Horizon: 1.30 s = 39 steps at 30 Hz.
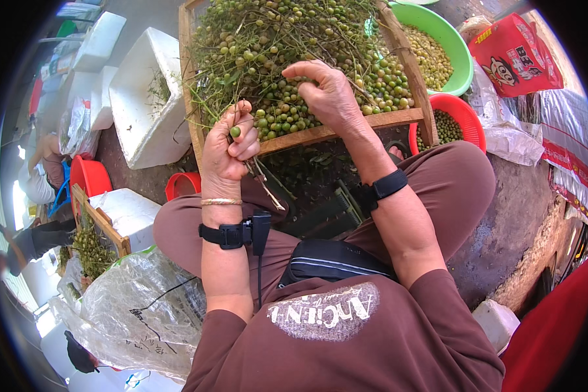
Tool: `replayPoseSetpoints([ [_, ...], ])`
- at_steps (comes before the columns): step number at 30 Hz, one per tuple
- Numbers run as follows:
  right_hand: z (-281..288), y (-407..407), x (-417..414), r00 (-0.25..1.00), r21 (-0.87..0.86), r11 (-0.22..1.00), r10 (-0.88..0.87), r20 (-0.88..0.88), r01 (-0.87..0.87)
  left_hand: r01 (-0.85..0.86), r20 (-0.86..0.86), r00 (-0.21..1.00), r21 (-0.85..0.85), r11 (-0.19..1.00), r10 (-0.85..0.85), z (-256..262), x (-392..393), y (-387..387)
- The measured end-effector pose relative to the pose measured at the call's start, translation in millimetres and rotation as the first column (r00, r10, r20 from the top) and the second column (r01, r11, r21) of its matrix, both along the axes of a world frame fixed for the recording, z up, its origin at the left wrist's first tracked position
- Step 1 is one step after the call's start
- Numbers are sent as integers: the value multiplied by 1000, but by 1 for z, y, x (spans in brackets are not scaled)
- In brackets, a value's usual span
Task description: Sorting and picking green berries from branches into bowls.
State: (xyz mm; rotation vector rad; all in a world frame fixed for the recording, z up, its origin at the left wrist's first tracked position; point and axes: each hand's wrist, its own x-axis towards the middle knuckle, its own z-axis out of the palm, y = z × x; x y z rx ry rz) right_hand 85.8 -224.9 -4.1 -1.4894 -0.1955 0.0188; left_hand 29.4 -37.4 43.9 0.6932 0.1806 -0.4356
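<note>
My left hand (232, 139) is closed around a bundle of thin stems (264, 183), whose cut ends stick out below the fist. One small round green fruit (235, 132) shows against its fingers. My right hand (330, 95) hovers over the fruit heap, index finger and thumb bent and apart, with nothing visible between them; its other fingers are partly hidden. Before me stands a wooden-framed tray (294, 137). Stemmed clusters (269, 39) fill its far part, and loose green and brownish fruits (387, 83) lie along the near and right sides.
Right of the tray are a green basin (463, 63) of pale fruits and a red basket (473, 120) of green ones. White foam boxes (142, 98) stand left. A red basin (90, 174), plastic sacks (137, 304) and a seated person (46, 157) are farther left.
</note>
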Motion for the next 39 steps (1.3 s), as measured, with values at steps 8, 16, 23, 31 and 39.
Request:
replayPoseSetpoints([
  [8,30,17,-33,914,261,904,383,-136,-340,-79,-3,997,100,992,80,-1,0,-7],
  [16,25,21,-44,777,568,778,525,-349,-270,-42,-62,997,20,999,43,-13,-14,1],
  [23,8,17,-39,730,727,676,558,-394,-124,-119,-80,990,-42,992,116,-19,-13,6],
  [31,21,44,-59,803,418,858,463,-376,-299,-417,261,897,766,489,356,-19,-10,-15],
  [39,20,31,-50,658,631,711,639,-398,-309,-255,-25,952,492,832,306,-12,-11,-6],
])
